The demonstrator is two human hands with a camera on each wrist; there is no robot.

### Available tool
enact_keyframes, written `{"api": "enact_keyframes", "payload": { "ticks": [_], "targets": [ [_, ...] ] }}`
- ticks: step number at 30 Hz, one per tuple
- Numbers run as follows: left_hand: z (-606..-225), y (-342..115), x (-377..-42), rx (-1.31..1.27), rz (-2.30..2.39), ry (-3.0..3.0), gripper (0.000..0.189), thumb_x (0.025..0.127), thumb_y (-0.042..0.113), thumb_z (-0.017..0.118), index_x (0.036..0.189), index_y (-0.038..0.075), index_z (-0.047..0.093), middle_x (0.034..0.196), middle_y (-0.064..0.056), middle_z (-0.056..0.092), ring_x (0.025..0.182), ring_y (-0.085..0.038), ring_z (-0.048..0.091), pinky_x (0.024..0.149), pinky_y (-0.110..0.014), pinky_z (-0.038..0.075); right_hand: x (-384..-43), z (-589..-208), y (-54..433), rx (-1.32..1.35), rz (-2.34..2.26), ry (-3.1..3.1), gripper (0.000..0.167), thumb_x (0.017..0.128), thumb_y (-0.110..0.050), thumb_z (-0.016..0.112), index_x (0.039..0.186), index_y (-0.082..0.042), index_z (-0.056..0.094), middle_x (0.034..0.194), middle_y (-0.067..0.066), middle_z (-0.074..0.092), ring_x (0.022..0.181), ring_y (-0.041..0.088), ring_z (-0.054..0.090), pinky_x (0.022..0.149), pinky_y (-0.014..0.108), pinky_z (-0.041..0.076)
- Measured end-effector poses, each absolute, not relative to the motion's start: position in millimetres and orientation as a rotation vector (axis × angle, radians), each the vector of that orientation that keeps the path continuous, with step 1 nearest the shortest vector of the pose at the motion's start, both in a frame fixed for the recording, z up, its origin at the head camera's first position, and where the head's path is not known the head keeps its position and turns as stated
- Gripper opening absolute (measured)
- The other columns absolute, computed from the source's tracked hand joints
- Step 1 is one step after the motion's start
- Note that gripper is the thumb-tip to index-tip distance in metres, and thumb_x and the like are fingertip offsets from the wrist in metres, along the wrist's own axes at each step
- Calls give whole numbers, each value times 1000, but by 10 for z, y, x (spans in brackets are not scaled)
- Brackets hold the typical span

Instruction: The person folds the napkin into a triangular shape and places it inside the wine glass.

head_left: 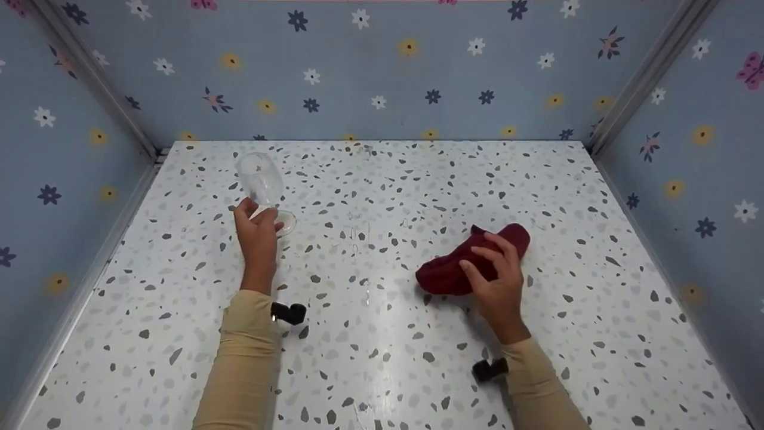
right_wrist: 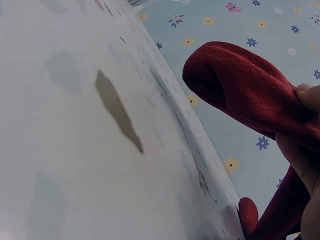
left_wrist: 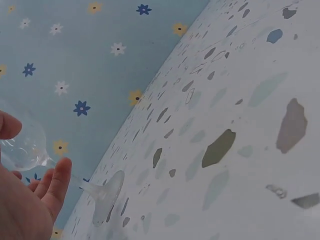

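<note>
Dark red cloth (head_left: 441, 276) sits bunched right of centre in the head view, gripped between the thumb and fingers of the right hand (head_left: 498, 283); left of centre, the left hand (head_left: 258, 242) has its fingers bent round the stem of a clear wine glass (head_left: 262, 182), whose bowl shows toward the upper left; both stand out against a speckled white tabletop (head_left: 376, 280), with flowered blue walls (head_left: 334, 60) along the top and sides, and tan sleeves (head_left: 242, 364) enter from the bottom edge, each with a black device (head_left: 290, 313) near the cuff. From the left wrist, the bowl fills the left edge, fingertips cross the stem at the lower left, and the round foot (left_wrist: 111, 195) stands upright at lower centre-left. From the right wrist, the cloth hangs folded at the right, pinched at the frame's edge; another fold shows at the lower right.
</note>
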State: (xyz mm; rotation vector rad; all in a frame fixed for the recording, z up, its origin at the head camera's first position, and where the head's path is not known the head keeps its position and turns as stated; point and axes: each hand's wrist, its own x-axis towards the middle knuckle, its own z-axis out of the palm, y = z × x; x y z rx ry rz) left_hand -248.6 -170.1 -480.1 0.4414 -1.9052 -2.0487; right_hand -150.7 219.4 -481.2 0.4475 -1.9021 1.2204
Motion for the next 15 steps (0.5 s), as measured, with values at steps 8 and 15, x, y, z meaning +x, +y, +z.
{"api": "enact_keyframes", "payload": {
  "ticks": [8,15],
  "targets": [
    [-4825,-1767,-2561,218,-2211,-1796,85,96,13,62,161,14,7,162,-12,19,142,-23,35,107,-43,43,-1503,-4820,2202,426,1232,-1908,33,70,19,80,101,10,70,123,34,57,115,49,54,106,40,41],
    [-4852,-1812,-2608,105,-2360,-1684,94,97,13,64,161,25,-4,165,-10,11,144,-28,33,107,-54,40,-1502,-4829,2196,411,1219,-1935,33,71,19,80,100,9,70,123,32,57,114,48,53,106,34,40]
  ]
}}
